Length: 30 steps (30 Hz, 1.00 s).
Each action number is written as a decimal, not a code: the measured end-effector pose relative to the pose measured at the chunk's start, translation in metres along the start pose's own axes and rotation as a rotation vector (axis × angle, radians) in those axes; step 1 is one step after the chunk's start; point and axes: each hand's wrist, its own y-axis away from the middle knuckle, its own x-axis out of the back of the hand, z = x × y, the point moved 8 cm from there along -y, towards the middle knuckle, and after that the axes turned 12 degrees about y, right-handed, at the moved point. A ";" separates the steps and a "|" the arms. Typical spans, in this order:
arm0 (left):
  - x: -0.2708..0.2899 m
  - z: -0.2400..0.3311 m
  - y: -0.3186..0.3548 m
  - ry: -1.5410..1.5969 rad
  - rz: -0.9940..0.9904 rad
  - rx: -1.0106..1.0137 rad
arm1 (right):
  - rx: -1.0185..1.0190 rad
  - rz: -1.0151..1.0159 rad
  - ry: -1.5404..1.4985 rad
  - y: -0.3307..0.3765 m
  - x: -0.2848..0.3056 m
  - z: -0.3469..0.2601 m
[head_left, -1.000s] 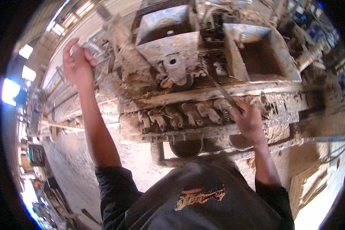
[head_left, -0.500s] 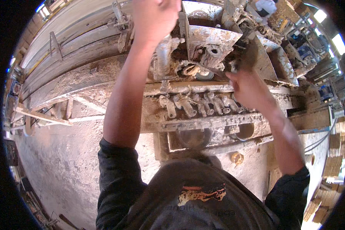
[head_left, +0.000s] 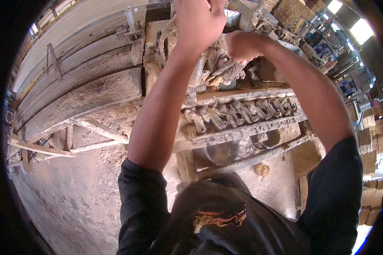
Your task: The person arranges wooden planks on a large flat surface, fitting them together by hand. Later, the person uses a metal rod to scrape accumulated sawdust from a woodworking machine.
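Note:
My left hand (head_left: 203, 21) is raised at the top edge over the dirt-caked machine (head_left: 157, 42), its fingers curled closed. Whatever it grips is hidden by the hand and cut off by the picture's edge. Close to its right, my right hand (head_left: 243, 47) bends inward with the fingers folded down; what they hold, if anything, I cannot make out. Just below the right hand hangs a crumpled, clay-coloured lump (head_left: 229, 70), like a dirty rag or caked material. A small grey round part (head_left: 228, 85) shows under it. Nearer to me runs a row of several crusted metal pegs (head_left: 238, 114).
A dusty frame rail (head_left: 251, 129) crosses in front of me, with a round opening (head_left: 223, 152) beneath it. On the floor lies a small yellowish ring (head_left: 262, 170). Long beams (head_left: 85, 85) extend left. Stacked brown sheets (head_left: 372, 161) stand at the right.
My right hand has moved up and left from beside the hopper, close to my left hand. The left hand has shifted right. The view has turned slightly.

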 end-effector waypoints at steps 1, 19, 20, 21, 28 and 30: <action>0.007 0.003 0.000 -0.008 0.011 -0.004 | 0.017 -0.048 -0.083 0.007 0.000 0.002; 0.005 -0.004 0.007 -0.040 0.021 0.038 | 0.106 0.173 -0.054 0.010 -0.025 0.023; 0.004 -0.007 0.009 -0.060 0.029 0.062 | 0.075 0.072 -0.176 0.000 -0.025 0.034; 0.006 -0.006 0.009 -0.076 0.027 0.093 | 0.046 0.025 -0.288 0.000 -0.021 0.041; 0.009 -0.006 0.002 -0.175 0.035 -0.031 | 0.155 0.219 0.220 0.037 -0.075 -0.017; 0.011 -0.014 0.005 -0.176 0.014 -0.017 | 0.289 0.438 0.312 0.056 -0.126 -0.045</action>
